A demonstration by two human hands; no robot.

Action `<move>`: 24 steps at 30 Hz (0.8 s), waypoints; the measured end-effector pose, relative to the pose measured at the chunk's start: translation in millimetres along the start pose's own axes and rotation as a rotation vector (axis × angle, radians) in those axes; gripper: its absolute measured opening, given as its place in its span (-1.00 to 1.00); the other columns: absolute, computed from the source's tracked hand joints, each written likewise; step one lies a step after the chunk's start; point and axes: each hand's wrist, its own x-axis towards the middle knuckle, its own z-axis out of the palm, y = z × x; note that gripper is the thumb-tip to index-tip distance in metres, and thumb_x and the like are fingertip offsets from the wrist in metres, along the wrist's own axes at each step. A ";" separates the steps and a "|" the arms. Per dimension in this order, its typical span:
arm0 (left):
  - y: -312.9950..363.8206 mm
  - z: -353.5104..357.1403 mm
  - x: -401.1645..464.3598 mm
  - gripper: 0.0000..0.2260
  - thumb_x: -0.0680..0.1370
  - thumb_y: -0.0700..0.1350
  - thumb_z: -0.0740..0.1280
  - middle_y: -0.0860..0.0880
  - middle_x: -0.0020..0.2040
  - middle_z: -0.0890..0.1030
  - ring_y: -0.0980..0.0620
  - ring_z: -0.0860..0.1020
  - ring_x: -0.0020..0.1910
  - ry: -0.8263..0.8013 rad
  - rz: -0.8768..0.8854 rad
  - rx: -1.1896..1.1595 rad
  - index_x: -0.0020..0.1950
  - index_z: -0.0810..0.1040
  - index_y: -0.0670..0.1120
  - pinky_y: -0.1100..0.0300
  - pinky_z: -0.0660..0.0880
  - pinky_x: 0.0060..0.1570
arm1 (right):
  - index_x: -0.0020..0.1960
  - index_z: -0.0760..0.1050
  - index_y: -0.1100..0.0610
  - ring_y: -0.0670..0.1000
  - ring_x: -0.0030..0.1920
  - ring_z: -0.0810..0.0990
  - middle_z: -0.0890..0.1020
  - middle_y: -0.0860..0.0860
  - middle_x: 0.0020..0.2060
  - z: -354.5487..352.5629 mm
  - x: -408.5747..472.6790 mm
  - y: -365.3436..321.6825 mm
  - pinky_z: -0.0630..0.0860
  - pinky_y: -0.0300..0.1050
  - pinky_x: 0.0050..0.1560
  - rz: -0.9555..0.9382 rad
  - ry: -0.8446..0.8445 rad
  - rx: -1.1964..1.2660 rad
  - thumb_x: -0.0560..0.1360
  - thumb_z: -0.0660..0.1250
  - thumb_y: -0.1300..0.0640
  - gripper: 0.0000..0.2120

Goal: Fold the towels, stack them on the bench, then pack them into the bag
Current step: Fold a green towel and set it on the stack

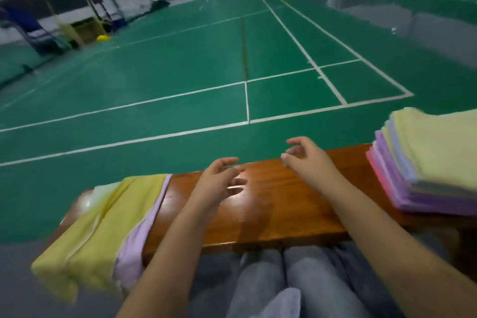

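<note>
Both hands empty, fingers loose — left hand [219, 178], right hand [307, 160] over bench [271, 209]. Folding step; next grab unfolded towels [103, 222] at 8 o'clock — folded stack [433, 162] at 3.

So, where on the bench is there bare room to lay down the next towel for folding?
The bare wood of the bench lies in the middle, between the unfolded towels draped over its left end and the folded stack on its right end. The left hand and right hand hover there, holding nothing. Both ends are crowded.
</note>
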 end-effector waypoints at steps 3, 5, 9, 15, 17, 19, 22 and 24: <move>-27.5 -67.8 -5.7 -0.87 0.56 -0.23 0.32 -0.09 0.00 0.60 0.06 0.59 -0.27 0.184 -0.044 -0.014 0.09 0.48 -0.09 0.23 0.50 -0.28 | 0.18 0.41 0.13 0.05 -0.16 0.58 0.57 0.06 -0.04 91.7 -8.4 2.8 0.42 -0.17 -0.28 0.097 -0.144 0.141 0.51 0.31 0.22 -0.75; -47.2 -114.5 -10.4 -0.83 0.58 -0.22 0.31 -0.10 0.00 0.59 0.04 0.59 -0.22 0.323 -0.062 0.020 0.17 0.47 -0.13 0.21 0.51 -0.23 | 0.16 0.40 0.09 0.07 -0.11 0.61 0.54 0.02 -0.03 146.1 -12.3 0.3 0.40 -0.21 -0.34 0.110 -0.250 0.132 0.52 0.30 0.21 -0.77; -89.5 -200.7 -21.9 -0.82 0.56 -0.16 0.33 -0.09 0.06 0.61 -0.04 0.59 -0.01 0.600 -0.074 0.292 0.16 0.52 -0.12 0.06 0.55 -0.02 | 0.16 0.41 0.05 0.07 -0.04 0.62 0.55 -0.01 -0.01 220.7 -12.3 -11.0 0.46 -0.17 -0.27 0.155 -0.395 0.110 0.53 0.30 0.14 -0.78; -146.9 -266.7 -21.7 -0.69 0.49 -0.17 0.39 -0.21 0.14 0.57 -0.17 0.52 0.15 0.695 -0.222 0.741 0.19 0.55 -0.27 0.10 0.40 0.11 | 0.20 0.40 -0.01 0.00 -0.01 0.61 0.53 -0.07 0.00 271.9 -9.0 -14.8 0.58 0.00 0.05 0.154 -0.488 0.037 0.55 0.29 0.04 -0.76; -162.3 -275.8 -19.4 -0.73 0.49 -0.16 0.41 -0.24 0.11 0.55 -0.18 0.51 0.12 0.675 -0.214 0.869 0.12 0.60 -0.27 0.11 0.36 0.14 | 0.21 0.40 -0.01 -0.01 -0.01 0.60 0.54 -0.07 0.02 278.2 -7.6 -10.9 0.58 0.01 0.06 0.185 -0.485 0.034 0.55 0.28 0.05 -0.76; -166.2 -279.7 -17.8 -0.77 0.50 -0.16 0.41 -0.24 0.09 0.53 -0.17 0.49 0.08 0.697 -0.175 0.894 0.07 0.62 -0.27 0.14 0.33 0.12 | 0.21 0.41 -0.01 -0.02 -0.02 0.60 0.54 -0.06 0.03 281.3 -7.8 -6.2 0.59 0.00 0.06 0.206 -0.463 0.023 0.55 0.28 0.06 -0.76; -164.6 -285.3 -15.7 -0.83 0.51 -0.15 0.39 -0.20 -0.01 0.58 -0.15 0.53 0.01 0.687 -0.158 0.873 -0.02 0.66 -0.24 0.17 0.35 -0.03 | 0.20 0.42 -0.01 -0.04 -0.04 0.60 0.54 -0.08 0.01 282.2 -9.6 -3.1 0.59 -0.03 0.05 0.236 -0.449 0.006 0.56 0.28 0.06 -0.78; -157.9 -287.2 -17.7 -0.87 0.53 -0.18 0.36 -0.16 -0.14 0.61 -0.10 0.53 -0.11 0.699 -0.169 0.763 -0.09 0.65 -0.23 0.19 0.31 -0.17 | 0.19 0.43 -0.01 -0.07 -0.06 0.60 0.53 -0.11 -0.04 282.1 -11.3 -3.5 0.58 -0.04 0.05 0.232 -0.464 0.010 0.56 0.28 0.08 -0.79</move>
